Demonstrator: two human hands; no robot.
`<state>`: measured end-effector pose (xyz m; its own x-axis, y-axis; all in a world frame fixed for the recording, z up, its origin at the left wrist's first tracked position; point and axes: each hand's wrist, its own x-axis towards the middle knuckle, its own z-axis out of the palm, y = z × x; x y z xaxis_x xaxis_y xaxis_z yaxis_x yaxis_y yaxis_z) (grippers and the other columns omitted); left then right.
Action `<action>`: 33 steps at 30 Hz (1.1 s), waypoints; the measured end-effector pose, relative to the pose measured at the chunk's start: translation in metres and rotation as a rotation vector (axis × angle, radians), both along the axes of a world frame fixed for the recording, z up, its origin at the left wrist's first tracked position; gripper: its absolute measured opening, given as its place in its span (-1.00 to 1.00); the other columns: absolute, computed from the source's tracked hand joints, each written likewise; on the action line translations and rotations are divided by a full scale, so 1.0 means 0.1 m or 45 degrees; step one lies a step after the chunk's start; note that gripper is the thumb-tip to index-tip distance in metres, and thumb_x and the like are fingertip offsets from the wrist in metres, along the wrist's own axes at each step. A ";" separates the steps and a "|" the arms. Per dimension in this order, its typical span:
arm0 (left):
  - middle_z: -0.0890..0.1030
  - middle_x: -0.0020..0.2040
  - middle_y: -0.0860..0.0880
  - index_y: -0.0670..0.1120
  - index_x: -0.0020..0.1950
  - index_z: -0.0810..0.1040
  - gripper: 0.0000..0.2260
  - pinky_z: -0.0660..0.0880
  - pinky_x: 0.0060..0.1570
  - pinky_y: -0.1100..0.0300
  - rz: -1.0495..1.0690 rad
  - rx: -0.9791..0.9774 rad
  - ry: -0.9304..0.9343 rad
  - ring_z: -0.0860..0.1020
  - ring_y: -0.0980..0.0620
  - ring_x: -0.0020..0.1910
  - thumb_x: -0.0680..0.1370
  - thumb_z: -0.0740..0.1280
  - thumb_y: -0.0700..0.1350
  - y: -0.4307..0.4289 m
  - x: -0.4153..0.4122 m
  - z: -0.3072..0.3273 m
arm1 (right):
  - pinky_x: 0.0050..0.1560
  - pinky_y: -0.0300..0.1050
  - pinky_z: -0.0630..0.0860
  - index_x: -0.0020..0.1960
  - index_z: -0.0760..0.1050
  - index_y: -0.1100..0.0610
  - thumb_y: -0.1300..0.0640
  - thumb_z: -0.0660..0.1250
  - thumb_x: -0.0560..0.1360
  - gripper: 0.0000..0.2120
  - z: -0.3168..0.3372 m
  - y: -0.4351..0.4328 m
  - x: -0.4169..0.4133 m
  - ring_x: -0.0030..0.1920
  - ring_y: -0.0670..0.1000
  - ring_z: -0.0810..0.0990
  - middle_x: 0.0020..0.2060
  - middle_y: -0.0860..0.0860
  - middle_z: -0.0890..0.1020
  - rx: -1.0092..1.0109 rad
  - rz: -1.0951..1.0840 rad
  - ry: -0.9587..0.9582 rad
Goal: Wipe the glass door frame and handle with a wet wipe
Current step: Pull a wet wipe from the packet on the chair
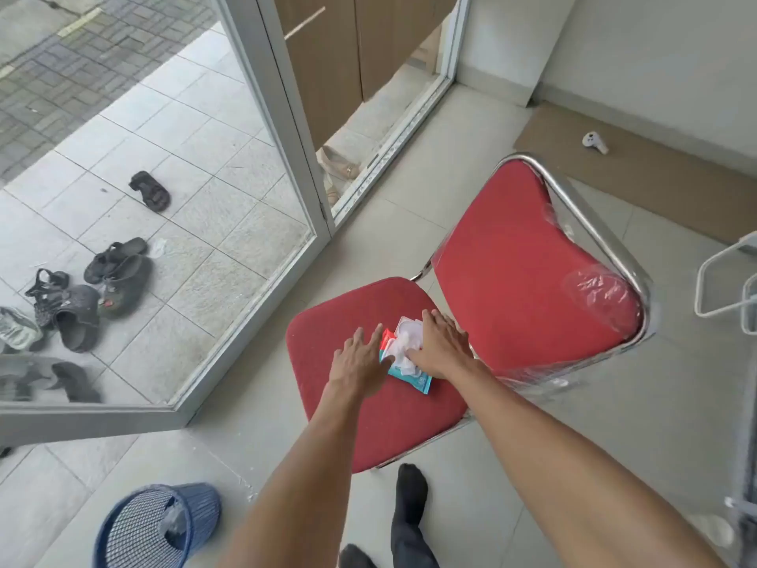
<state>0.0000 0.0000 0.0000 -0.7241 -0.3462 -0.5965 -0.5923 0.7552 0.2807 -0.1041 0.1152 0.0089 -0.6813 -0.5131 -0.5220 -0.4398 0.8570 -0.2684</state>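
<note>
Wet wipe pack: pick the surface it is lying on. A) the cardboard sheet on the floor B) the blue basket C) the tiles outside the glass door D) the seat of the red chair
D: the wet wipe pack lies on the padded seat of the red chair, with the left hand and right hand on it.

The red padded seat (pixel 381 412) lies bare around the teal-and-red wipe packet (pixel 413 377); the red chrome-framed backrest (pixel 524 272) walls its far right side.
</note>
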 end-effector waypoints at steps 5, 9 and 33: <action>0.43 0.32 -0.10 0.04 0.55 0.21 -0.56 0.48 0.19 -0.01 0.060 0.034 0.012 0.41 -0.09 0.32 0.67 0.18 -0.02 0.14 -0.17 -0.59 | 0.42 0.09 0.22 0.52 0.09 0.14 -0.02 0.32 0.51 -0.30 -0.59 0.03 -0.04 0.46 0.15 0.21 0.46 0.13 0.27 -0.028 -0.098 -0.139; 0.46 0.23 -0.08 -0.02 0.45 0.35 -0.63 0.51 0.09 0.02 0.176 0.070 0.073 0.47 -0.08 0.24 0.64 0.22 -0.14 0.17 -0.31 -0.97 | 0.37 0.09 0.32 0.48 0.19 0.13 0.02 0.28 0.53 -0.42 -1.02 0.03 -0.08 0.41 0.17 0.31 0.42 0.14 0.32 -0.081 -0.200 -0.190; 0.60 -0.11 -0.09 -0.12 -0.11 0.52 -0.93 0.42 -0.22 0.10 0.796 0.202 0.213 0.55 -0.09 -0.15 0.51 0.33 -0.13 0.19 -0.53 -1.21 | -0.39 -0.14 0.24 -0.23 0.39 0.09 0.08 0.37 0.44 -0.83 -1.20 -0.16 -0.18 -0.25 0.09 0.52 -0.26 0.01 0.58 -0.329 -0.366 -0.161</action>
